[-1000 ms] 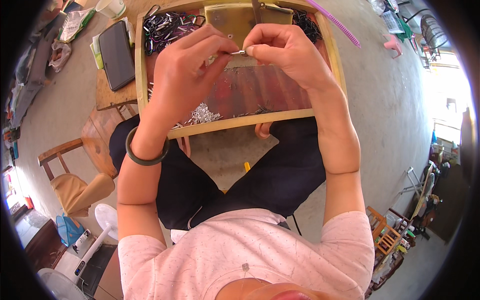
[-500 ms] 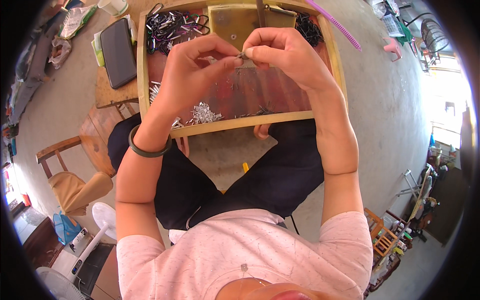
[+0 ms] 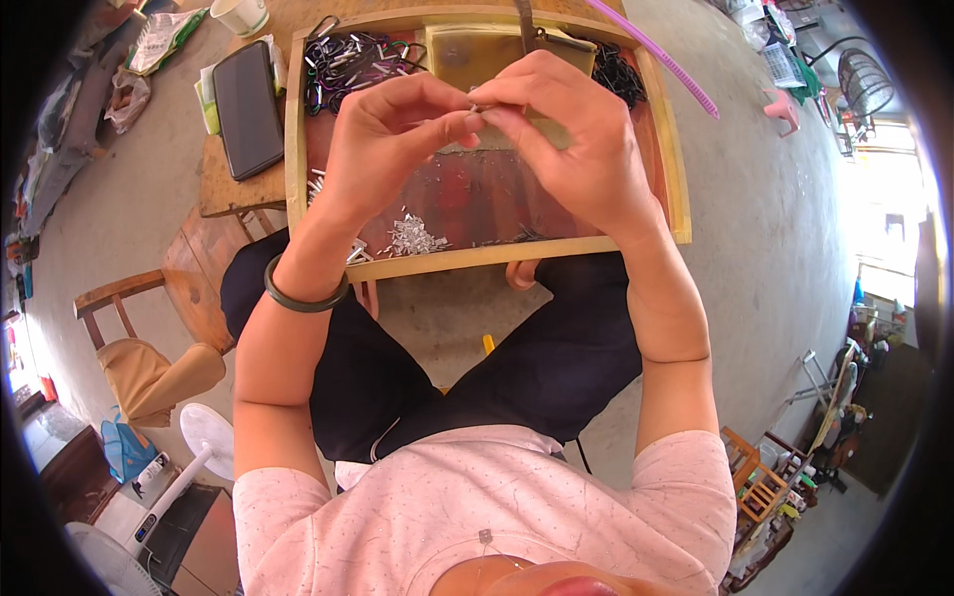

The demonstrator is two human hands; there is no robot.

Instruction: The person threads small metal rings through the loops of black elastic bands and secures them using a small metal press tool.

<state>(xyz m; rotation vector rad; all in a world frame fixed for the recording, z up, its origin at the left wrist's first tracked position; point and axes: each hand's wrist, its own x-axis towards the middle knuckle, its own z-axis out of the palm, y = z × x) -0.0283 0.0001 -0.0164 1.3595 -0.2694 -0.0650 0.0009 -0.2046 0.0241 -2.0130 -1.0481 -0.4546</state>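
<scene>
Over the wooden-framed tray (image 3: 467, 260), my left hand (image 3: 388, 134) and my right hand (image 3: 576, 139) meet fingertip to fingertip. Thumb and index finger are pinched on each side around a tiny dark metal-looking piece (image 3: 477, 107). Fingers cover most of it, so its kind is unclear. Below my left hand, a pile of small silver metal pieces (image 3: 415, 237) lies near the tray's front edge. Beyond that hand is a heap of dark and coloured carabiner-like clips (image 3: 353, 70). Behind my right hand, black pieces (image 3: 618, 74) fill the far right corner.
A yellowish plate (image 3: 467, 55) with a dark upright bar (image 3: 525, 25) sits at the tray's far side. Left of the tray, a black phone (image 3: 248, 109) and a paper cup (image 3: 238, 14) rest on a wooden table. A purple ridged strip (image 3: 676, 68) crosses the far right corner.
My right hand has turned, its knuckles rising and its thumb now pointing up toward the piece. My left hand keeps its pinch nearly in place. The view has shifted slightly.
</scene>
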